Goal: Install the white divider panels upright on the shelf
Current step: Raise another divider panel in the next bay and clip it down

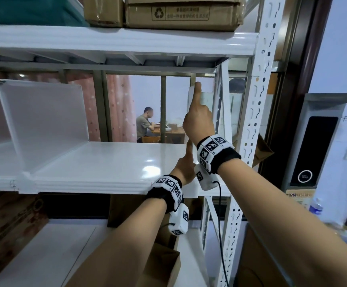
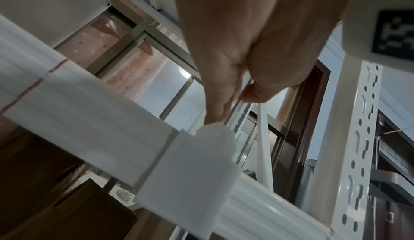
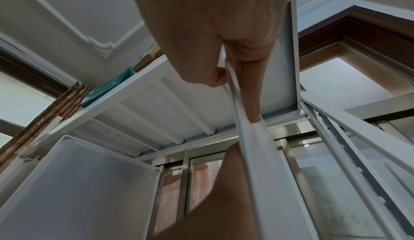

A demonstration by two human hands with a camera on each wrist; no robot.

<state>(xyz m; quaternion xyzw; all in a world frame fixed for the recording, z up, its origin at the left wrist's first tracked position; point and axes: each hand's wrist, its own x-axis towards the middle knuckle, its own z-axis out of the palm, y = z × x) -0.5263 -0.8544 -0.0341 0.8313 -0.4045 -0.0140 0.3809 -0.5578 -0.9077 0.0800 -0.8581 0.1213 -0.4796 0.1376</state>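
A white divider panel (image 1: 206,96) stands edge-on at the right end of the white shelf (image 1: 106,162). My right hand (image 1: 197,112) pinches its upper front edge, thumb against index finger (image 3: 251,105), the index lying up along the edge. My left hand (image 1: 186,162) pinches the same edge low down (image 2: 235,105). The panel's clip foot (image 2: 197,173) wraps the shelf's front lip (image 2: 89,111). Another divider (image 1: 44,121) stands upright further left, also visible in the right wrist view (image 3: 78,182).
The perforated white upright post (image 1: 251,121) and a diagonal brace (image 3: 336,146) stand close to the right of the held panel. Cardboard boxes (image 1: 168,13) sit on the shelf above. Paper bags (image 1: 162,266) lie below. A person sits behind the window (image 1: 145,125).
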